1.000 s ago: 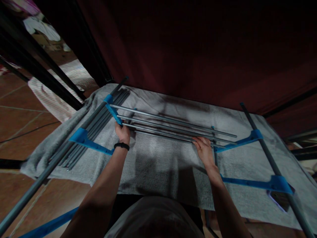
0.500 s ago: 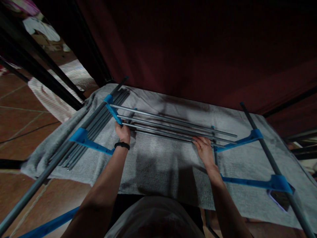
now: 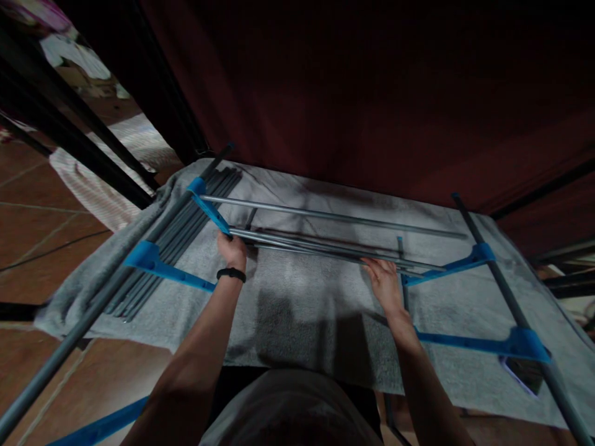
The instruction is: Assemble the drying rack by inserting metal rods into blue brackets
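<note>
Spreading apart, the thin grey metal rods [image 3: 325, 248] at frame centre no longer lie evenly spaced as a second ago: the farthest one [image 3: 334, 216] now sits well apart toward the top, while the others bunch together near the blue plastic crossbar [image 3: 210, 210]. The left hand [image 3: 232, 249] is closed around the bunched rods' ends at that crossbar; the right hand [image 3: 385, 280] rests with fingers curled on them, right of centre, above the grey towel [image 3: 288, 310]. The rods seem partly seated.
</note>
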`<action>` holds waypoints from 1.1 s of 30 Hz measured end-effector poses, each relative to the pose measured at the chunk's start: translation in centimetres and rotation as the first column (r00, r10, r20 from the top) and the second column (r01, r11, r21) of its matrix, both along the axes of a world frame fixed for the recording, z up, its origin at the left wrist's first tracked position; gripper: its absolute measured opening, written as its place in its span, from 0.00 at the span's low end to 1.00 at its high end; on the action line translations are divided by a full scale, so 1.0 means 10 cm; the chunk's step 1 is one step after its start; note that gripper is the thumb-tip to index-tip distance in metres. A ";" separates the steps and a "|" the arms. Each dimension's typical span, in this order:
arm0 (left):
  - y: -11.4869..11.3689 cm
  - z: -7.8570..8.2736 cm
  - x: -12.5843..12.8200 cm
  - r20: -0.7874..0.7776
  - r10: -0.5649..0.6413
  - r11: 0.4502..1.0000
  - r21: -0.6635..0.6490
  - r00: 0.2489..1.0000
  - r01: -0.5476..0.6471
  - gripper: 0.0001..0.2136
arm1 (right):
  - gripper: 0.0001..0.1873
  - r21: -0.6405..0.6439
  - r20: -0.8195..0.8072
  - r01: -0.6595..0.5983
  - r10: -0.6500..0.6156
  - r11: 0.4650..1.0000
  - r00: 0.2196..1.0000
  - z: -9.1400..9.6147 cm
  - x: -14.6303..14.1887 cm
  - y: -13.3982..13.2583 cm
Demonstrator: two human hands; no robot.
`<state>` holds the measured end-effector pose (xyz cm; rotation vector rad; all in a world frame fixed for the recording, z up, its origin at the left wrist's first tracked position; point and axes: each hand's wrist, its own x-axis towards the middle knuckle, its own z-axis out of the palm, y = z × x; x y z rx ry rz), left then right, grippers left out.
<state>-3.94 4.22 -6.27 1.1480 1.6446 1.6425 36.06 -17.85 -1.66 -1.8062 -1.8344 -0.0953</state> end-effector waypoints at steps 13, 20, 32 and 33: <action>-0.11 0.11 -0.01 -0.126 0.025 0.999 0.027 0.992 -0.022 0.03 | 0.19 0.015 -0.055 -0.006 0.007 1.000 0.998 -0.01 0.06 -0.01; -0.09 0.09 -0.01 -0.140 0.052 0.999 0.022 0.989 -0.049 0.04 | 0.17 0.003 -0.009 0.003 -0.003 1.000 1.000 -0.01 0.06 -0.02; -0.18 0.22 0.01 -0.200 0.039 0.999 0.000 0.979 -0.040 0.09 | 0.18 0.038 -0.036 0.022 -0.020 0.999 0.999 -0.08 0.06 0.02; -0.19 0.24 0.01 -0.219 0.046 0.999 -0.012 0.975 -0.050 0.10 | 0.18 0.035 -0.040 0.027 -0.025 0.999 0.999 -0.09 0.06 0.02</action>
